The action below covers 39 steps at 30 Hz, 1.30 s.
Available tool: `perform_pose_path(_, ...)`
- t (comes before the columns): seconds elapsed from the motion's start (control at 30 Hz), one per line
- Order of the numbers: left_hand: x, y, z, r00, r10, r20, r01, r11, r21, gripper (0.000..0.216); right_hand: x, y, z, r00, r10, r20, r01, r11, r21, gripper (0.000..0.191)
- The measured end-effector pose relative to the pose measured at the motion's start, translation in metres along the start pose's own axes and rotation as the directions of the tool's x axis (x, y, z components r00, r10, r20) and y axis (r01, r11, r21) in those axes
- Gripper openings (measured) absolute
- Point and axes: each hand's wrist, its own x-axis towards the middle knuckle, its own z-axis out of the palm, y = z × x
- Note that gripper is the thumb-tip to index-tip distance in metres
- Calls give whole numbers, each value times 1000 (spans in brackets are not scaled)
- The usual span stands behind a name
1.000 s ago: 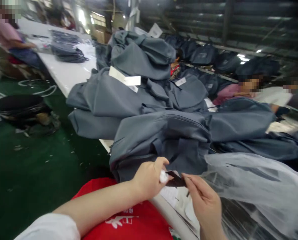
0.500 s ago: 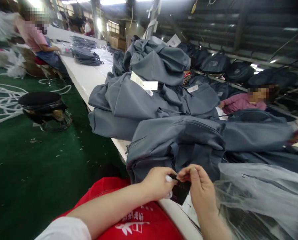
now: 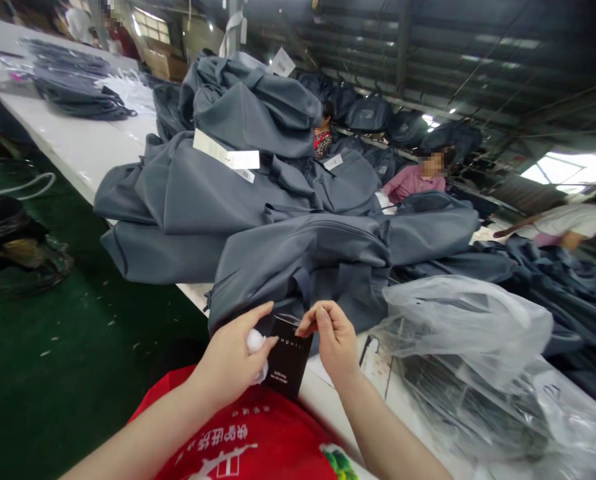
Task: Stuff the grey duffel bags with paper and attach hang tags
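A black hang tag (image 3: 287,363) with pale lettering hangs upright between my hands, in front of a grey-blue bag (image 3: 298,250) with a zip and straps. My right hand (image 3: 331,333) is closed in a pinch at the tag's upper right corner; a thin clear strip shows along its top edge. My left hand (image 3: 233,353) has its index finger stretched out and its thumb near the tag's left side. A crumpled white wad (image 3: 256,341) is tucked in that hand, under the other fingers.
More grey-blue bags (image 3: 193,193) with white tags are piled behind. A clear plastic bag (image 3: 468,313) lies on the white table (image 3: 323,393) at right. Co-workers (image 3: 415,181) sit or stand beyond. A black stool (image 3: 8,233) is on the green floor at left.
My view has turned right. The left index finger and thumb have spread off the tag, leaving its printed face more exposed. The right hand stays pinched at its top.
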Motion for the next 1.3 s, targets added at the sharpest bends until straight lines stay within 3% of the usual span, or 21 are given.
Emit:
perform_pose_path(0.13,-17,24,4,986,155,-66,-150,985,85,56,-1,-4,1,999,-40,30,40,999,-22,28)
perform_pose_path(0.2,-19,33,13,981,191,-21,-189,980,64,59,-6,-6,2,996,-57,65,57,998,3,27)
perform_pose_path(0.3,-10,34,26,985,152,77,-151,988,-13,59,-12,-9,2,995,-31,92,17,989,147,26)
perform_pose_path(0.47,5,21,31,989,87,117,-87,996,-7,42,-5,-3,-10,990,-26,-138,59,968,244,23)
perform_pose_path(0.6,4,15,24,969,208,133,-216,975,44,28,7,8,-19,975,87,-204,-25,956,292,25)
perform_pose_path(0.7,3,14,19,966,222,134,-225,974,6,23,14,15,-18,972,173,-157,-102,918,383,28)
perform_pose_path(0.8,4,13,13,969,102,224,-74,989,-132,23,16,20,-9,971,225,-86,-165,882,440,31)
perform_pose_path(0.87,6,11,9,978,9,208,34,979,-200,22,15,24,2,965,262,-5,-226,842,490,33)
perform_pose_path(1.03,15,12,-1,976,-132,176,174,951,-256,28,17,43,24,885,374,278,-465,669,580,36)
perform_pose_path(1.1,22,18,-5,971,-192,140,224,939,-260,33,26,50,23,906,379,189,-415,705,575,33)
perform_pose_path(1.17,30,27,-8,955,-287,71,294,903,-313,40,40,53,17,943,329,-49,-261,823,504,24)
perform_pose_path(1.23,39,36,-11,928,-371,24,344,834,-431,45,58,51,12,946,233,-227,-123,902,414,20)
perform_pose_path(1.3,50,43,-13,908,-418,-1,347,756,-555,47,78,45,9,961,160,-226,-48,901,431,25)
